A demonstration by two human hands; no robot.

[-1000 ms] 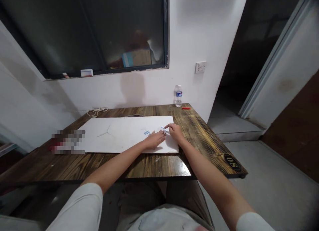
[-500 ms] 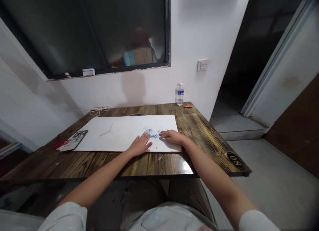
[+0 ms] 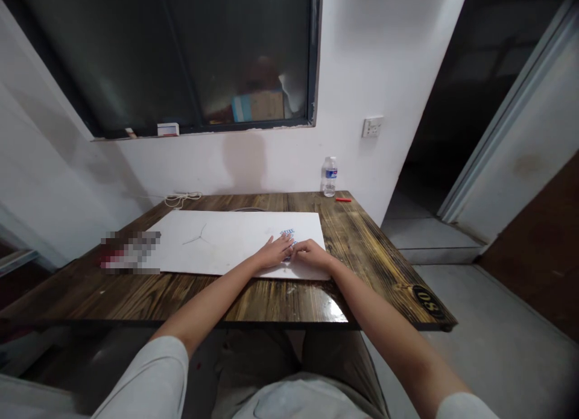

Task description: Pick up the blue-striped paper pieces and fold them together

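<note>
Left hand (image 3: 273,253) and right hand (image 3: 312,254) lying flat, open, almost touching, on one white board (image 3: 217,244), a cluster of small blue pieces (image 3: 287,238) partly under the left fingertips, count unclear, one water bottle (image 3: 330,176) at the far edge of the wooden table (image 3: 280,304)

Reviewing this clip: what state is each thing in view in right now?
Left hand: open, palm down on the board.
Right hand: open, palm down, fingertips near the left hand.
Small blue pieces: bunched at the hands' fingertips.
White board: lying flat on the wooden table.
Water bottle: upright, capped.
String: loosely coiled.
</note>
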